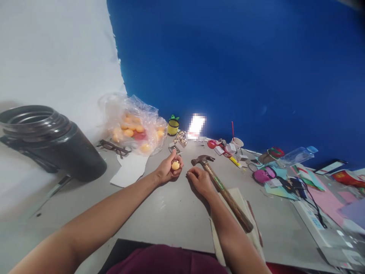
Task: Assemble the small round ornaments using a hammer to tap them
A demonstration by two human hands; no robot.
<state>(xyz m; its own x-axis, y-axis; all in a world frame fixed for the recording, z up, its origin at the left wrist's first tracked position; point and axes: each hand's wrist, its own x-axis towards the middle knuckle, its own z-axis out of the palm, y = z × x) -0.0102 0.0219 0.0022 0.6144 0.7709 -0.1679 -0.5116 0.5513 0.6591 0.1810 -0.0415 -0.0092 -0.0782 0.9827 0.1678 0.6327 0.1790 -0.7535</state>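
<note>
left hand [168,168]: fingers curled round small round yellow ball [175,165] | right hand [199,180]: fingers bunched, can't tell if holding | done: ball gripped; remaining: unclear

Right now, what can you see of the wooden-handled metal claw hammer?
The wooden-handled metal claw hammer has a dark, rusty-looking head, its claw pointing right. The worn brown handle carries greenish marks. It lies diagonally on the grey table, head farthest from the person, handle across a cream cloth, beside the bare right hand; contact there is unclear.
</note>
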